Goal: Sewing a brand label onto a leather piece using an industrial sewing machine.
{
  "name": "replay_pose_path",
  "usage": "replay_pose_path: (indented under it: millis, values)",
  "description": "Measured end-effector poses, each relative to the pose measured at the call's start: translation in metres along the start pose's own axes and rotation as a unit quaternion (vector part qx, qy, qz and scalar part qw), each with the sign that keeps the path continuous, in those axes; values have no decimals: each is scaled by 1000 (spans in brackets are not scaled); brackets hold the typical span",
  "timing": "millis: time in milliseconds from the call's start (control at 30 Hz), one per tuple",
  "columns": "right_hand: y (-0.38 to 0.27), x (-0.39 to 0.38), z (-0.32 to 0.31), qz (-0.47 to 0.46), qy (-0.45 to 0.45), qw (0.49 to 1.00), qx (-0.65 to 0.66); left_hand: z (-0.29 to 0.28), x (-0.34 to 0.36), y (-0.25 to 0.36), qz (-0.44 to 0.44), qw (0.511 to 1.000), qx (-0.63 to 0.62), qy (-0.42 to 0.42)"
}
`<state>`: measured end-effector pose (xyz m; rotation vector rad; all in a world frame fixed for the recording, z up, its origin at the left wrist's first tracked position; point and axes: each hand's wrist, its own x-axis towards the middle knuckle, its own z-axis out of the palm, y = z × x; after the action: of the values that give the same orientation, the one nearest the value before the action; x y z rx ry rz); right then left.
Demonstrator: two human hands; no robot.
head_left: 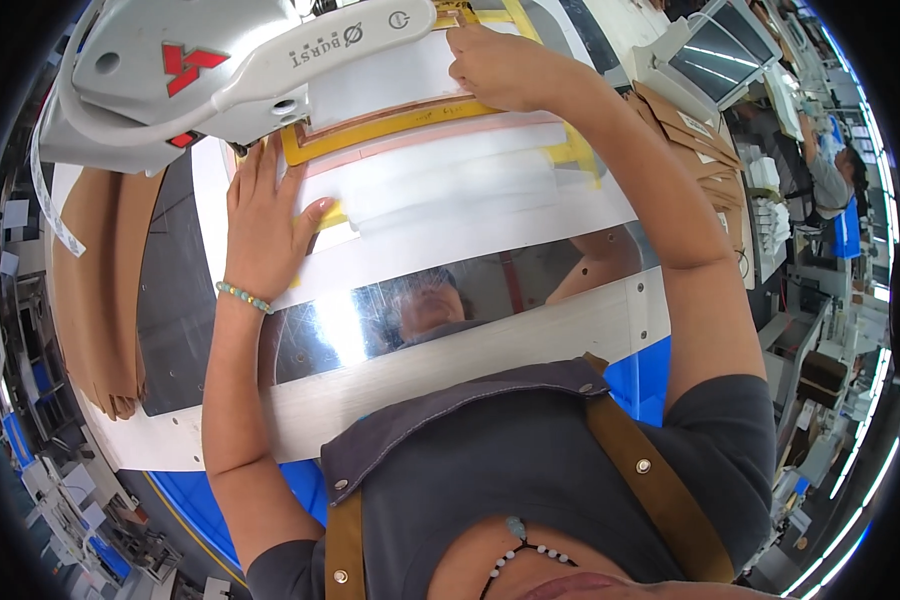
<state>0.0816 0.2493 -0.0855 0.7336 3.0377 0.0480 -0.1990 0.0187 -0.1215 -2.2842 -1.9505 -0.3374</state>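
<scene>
My left hand [268,215] lies flat with fingers stretched and thumb out, on a white sheet or board [440,255] at the left. Its fingertips reach under the white machine head [160,65], next to the lower left corner of a yellow-edged frame [395,130] with a brownish inner border. My right hand [505,65] is closed, fingers curled, over the frame's far right part; anything it holds is hidden. Thin white, translucent material [455,185] is spread in front of the frame, with yellow tape strips [570,150] beside it.
A white lamp arm [330,45] crosses above the frame. Folded brown paper [100,290] stands at the left; brown cardboard pieces [685,140] lie at the right below a monitor [725,50]. A shiny metal plate [370,325] borders the near table edge. A person [835,180] sits far right.
</scene>
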Motion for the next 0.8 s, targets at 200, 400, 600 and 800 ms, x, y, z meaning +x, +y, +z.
replay_pose_path:
  millis: [200,400,600,800]
  values:
    - [3,25,-34,23,-51,998,32,2,-3,-3,-5,1000,0,4]
    - [-58,39,-27,-88,-14,977,192,5,0,-3,-5,1000,-13,8]
    - [-78,71,2,-71,-21,977,200,5,-3,-4,-8,1000,1,7]
    - [-65,6,-25,-60,126,953,268,-7,0,-5,-2,999,-53,-3]
